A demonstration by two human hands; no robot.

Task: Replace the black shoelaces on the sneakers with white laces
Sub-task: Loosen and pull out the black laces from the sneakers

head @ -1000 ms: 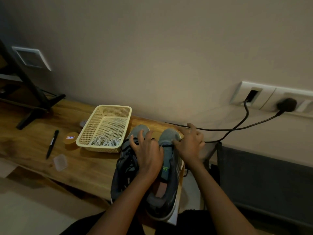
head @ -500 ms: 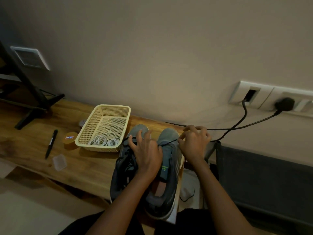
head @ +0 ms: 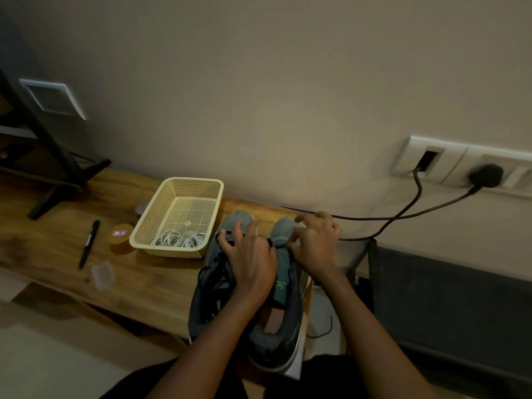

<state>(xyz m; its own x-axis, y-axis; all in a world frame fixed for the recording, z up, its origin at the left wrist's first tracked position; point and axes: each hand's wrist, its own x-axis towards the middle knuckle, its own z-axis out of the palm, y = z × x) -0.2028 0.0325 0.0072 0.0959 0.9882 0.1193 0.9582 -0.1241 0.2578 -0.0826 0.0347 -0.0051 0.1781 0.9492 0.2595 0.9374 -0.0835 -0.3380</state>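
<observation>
Grey sneakers, the left sneaker (head: 213, 283) and the right sneaker (head: 283, 321), lie side by side on the wooden bench (head: 149, 280) beneath both hands, heels nearest the person. Left hand (head: 253, 263) rests across them, fingers (head: 236, 228) spread apart with tips on the left toe. Right hand (head: 316, 249) has fingers curled together, pinching the black lace (head: 280, 245) at the right sneaker's front eyelets. Left of the left fingertips, white laces (head: 178, 240) lie coiled in a cream basket (head: 193, 180); beyond the right fingertips, black cables (head: 374, 218) run to wall sockets (head: 426, 159).
</observation>
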